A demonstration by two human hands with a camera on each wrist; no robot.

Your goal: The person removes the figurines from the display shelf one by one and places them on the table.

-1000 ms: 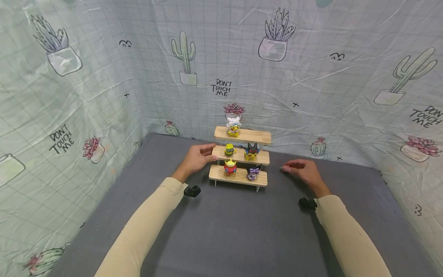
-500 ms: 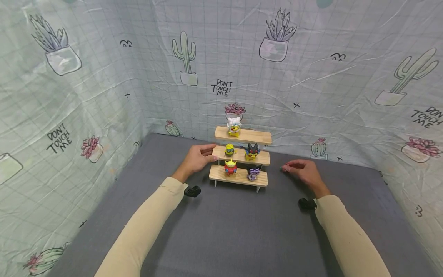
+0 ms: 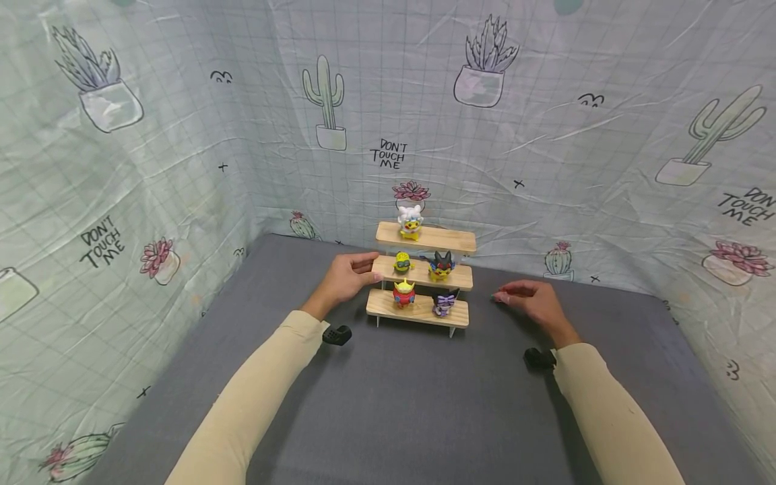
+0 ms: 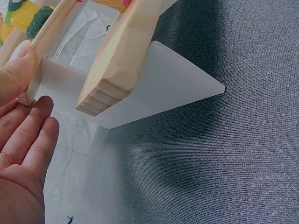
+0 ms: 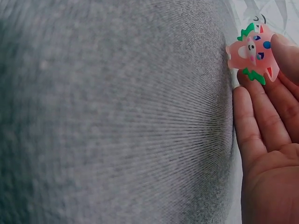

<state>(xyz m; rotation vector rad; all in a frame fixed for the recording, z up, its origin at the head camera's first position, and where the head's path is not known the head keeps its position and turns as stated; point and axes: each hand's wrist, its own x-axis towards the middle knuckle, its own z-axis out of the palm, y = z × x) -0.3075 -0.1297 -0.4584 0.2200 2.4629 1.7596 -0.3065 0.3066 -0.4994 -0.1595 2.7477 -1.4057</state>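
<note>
A three-tier wooden display stand (image 3: 421, 271) stands near the back of the table. My left hand (image 3: 344, 277) grips the left end of its middle shelf, thumb over the top and fingers beneath, as the left wrist view shows. To the right of the stand, my right hand (image 3: 533, 302) pinches a small pink figurine (image 5: 256, 49) with green tufts, low at the table surface. A white-hooded yellow figurine (image 3: 409, 222) tops the stand. On the middle shelf are a goggled yellow figurine (image 3: 402, 262) and a black-eared one (image 3: 441, 267). The lowest shelf bears a red figurine (image 3: 403, 295) and a purple-bowed one (image 3: 445, 304).
Dark grey cloth covers the table (image 3: 388, 404). Behind and at both sides hangs a pale curtain (image 3: 418, 101) printed with cacti, close behind the stand. Pale translucent side supports (image 4: 159, 88) carry the shelves.
</note>
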